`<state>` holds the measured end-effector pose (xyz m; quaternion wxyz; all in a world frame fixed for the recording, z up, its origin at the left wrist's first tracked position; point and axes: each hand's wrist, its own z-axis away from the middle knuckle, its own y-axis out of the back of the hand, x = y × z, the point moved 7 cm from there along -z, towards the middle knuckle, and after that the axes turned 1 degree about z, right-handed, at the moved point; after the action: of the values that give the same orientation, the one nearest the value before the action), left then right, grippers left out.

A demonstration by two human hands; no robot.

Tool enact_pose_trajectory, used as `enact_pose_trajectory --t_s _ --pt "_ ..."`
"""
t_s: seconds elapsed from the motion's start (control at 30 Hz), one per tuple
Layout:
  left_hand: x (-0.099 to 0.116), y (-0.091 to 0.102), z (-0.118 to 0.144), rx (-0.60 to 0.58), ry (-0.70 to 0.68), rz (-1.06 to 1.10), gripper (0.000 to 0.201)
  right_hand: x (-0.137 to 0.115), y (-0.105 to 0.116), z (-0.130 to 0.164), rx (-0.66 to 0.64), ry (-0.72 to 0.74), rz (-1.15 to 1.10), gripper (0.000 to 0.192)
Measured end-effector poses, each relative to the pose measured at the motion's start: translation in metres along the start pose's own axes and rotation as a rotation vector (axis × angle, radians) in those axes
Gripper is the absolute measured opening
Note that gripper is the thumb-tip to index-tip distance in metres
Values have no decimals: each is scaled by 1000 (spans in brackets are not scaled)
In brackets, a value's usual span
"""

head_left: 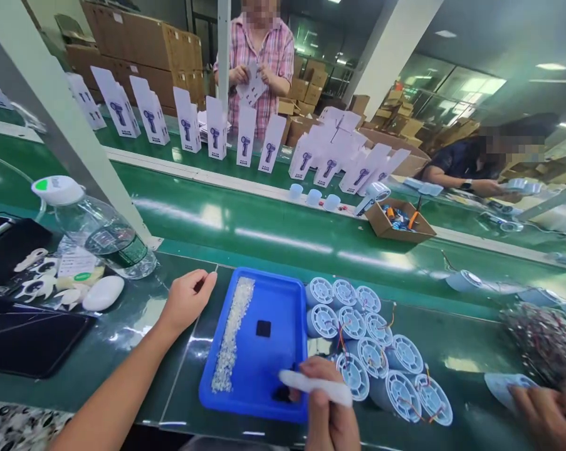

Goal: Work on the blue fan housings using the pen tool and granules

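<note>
Head view: right hand (330, 413) pinching white stick (316, 387) over blue tray (249, 388), lower centre. Left hand (187, 299) loosely curled, empty, left of tray. Fan parts (372, 351) piled right, approx. all w/ loose wires; most work seemingly left.

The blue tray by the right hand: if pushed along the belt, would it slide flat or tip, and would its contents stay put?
The blue tray sits flat, low-rimmed and wide, so it would likely slide, not tip. The strip of small clear pieces looks loose and would probably scatter. The right hand hangs over its near edge and may steady it.
</note>
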<state>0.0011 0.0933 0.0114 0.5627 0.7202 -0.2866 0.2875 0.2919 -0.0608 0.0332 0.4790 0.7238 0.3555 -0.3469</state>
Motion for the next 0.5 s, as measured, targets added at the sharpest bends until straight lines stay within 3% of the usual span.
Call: enact_pose_trajectory --t_s 0.07,0.17,0.33,0.5 --pt "3 -2 1 -2 -25 1 41 -8 -45 4 -59 -11 -100 31" --pt "9 -8 4 -39 -83 12 40 -15 -80 3 -137 -6 -295 25" --pt "12 -20 8 -153 -131 45 38 -20 -95 -3 -257 6 -338 18" --pt "13 -24 9 -197 -148 43 36 -17 -101 -2 -289 -11 -323 17"
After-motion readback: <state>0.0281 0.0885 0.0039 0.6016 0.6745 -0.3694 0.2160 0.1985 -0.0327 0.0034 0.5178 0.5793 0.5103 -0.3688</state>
